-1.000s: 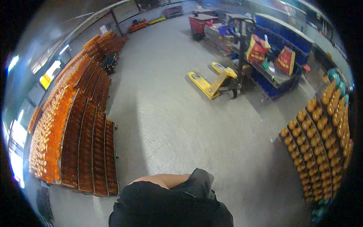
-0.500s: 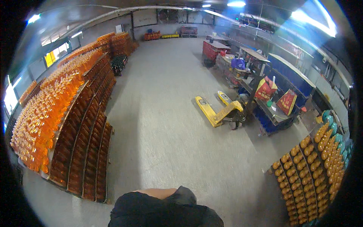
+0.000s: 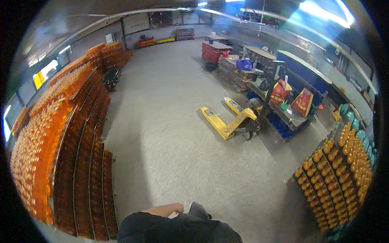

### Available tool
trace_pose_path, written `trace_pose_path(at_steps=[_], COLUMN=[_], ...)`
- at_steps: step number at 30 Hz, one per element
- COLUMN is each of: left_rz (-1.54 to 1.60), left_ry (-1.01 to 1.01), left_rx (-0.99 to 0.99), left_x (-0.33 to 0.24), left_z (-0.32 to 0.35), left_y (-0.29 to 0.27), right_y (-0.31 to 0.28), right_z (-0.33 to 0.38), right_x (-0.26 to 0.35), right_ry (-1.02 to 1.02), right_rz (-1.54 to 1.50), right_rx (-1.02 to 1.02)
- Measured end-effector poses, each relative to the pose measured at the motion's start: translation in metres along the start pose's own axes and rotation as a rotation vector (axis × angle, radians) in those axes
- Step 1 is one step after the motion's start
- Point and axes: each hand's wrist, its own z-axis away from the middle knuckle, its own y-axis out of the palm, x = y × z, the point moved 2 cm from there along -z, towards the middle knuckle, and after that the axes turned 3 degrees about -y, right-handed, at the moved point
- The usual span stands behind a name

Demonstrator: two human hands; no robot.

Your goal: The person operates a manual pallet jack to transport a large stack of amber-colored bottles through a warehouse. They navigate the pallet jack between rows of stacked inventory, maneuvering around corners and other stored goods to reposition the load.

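- Left of me, the amber bottle stack (image 3: 69, 150) fills that side, nearest the hands.
- Right, a smaller brown bottle stack (image 3: 338, 174).
- Beyond it, the table (image 3: 300, 119).
- Beside that, a yellow pallet jack (image 3: 240, 122) obstructs.
- Bare arm (image 3: 162, 210) below; I can't tell the hands' opening or hold.

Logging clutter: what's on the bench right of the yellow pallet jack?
On the bench: two red-and-yellow bags, a small green item, a white piece. The surface under the bags is covered.
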Motion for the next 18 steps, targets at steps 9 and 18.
trace_pose_path(at_steps=[9, 18], left_rz=[-0.187, -0.411], left_ry=[0.074, 0.558], left_rx=[-0.181, -0.121], left_x=[-0.036, -0.075], left_z=[-0.019, -0.033], left_y=[-0.215, -0.251], right_y=[-0.003, -0.008], right_z=[0.019, 0.113], right_x=[0.021, -0.007], right_ry=[0.160, 0.496], right_rz=[0.059, 0.065], right_rx=[-0.065, -0.324])
